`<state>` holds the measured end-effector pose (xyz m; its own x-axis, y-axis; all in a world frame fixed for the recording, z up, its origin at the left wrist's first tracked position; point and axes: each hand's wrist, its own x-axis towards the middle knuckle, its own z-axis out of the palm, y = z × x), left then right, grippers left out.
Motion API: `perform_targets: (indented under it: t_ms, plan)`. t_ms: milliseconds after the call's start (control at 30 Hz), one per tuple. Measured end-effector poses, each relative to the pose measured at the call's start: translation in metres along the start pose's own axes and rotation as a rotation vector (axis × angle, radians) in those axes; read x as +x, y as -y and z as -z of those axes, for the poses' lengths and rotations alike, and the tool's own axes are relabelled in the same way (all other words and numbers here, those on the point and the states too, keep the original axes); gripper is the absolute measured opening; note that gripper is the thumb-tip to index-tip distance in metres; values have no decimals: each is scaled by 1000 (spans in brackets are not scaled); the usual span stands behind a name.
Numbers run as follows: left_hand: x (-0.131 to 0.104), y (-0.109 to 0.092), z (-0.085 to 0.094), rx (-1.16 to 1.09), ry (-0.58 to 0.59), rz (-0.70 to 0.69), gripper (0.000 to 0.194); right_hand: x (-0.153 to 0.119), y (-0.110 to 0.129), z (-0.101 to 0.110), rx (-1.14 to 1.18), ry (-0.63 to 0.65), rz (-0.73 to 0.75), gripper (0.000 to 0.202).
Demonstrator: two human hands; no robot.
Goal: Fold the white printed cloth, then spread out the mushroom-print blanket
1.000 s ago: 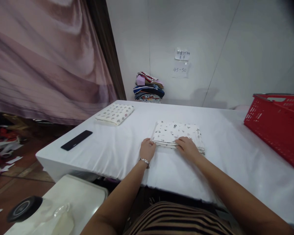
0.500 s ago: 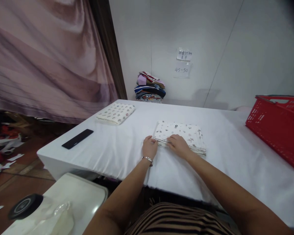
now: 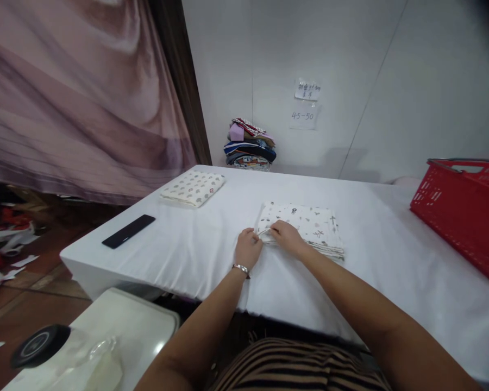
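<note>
A white printed cloth (image 3: 305,220), folded into a layered rectangle, lies flat on the white-covered table (image 3: 204,244) in front of me. At its near left corner my left hand (image 3: 248,248) is closed, fingertips on the cloth's edge. My right hand (image 3: 286,237) pinches the top layer along the near edge, a short way right of the left hand, and that layer is slightly lifted. The layered edges show to the right of my right hand. Farther back on the left lies a second folded cloth (image 3: 193,188) with a small grey and red print, touched by neither hand.
A dark flat slab (image 3: 129,231) lies near the table's left edge. On the right stands a red plastic basket (image 3: 464,212). Stacked folded fabrics (image 3: 250,146) are behind the table by the wall. A white stool-like surface (image 3: 142,320) with a black round lid (image 3: 41,345) is at lower left.
My right hand has slid a little left along the cloth's near edge, towards my left hand, and the top layer there is now slightly raised. My left hand has barely moved.
</note>
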<state>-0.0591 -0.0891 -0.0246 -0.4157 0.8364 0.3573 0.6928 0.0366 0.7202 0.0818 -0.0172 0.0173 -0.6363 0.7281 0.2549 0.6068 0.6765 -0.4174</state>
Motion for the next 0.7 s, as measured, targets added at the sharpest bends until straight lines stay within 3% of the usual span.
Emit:
perform_targets:
  t_ms: [400, 533, 700]
  plan:
    - [-1, -9, -1, 51, -54, 38, 2, 1, 1, 1, 25, -29, 43, 21]
    - [1, -15, -1, 57, -87, 53, 12, 2, 1, 0, 26, -44, 60, 20]
    - [7, -13, -3, 82, -80, 101, 12, 1, 0, -1, 68, -50, 69, 20]
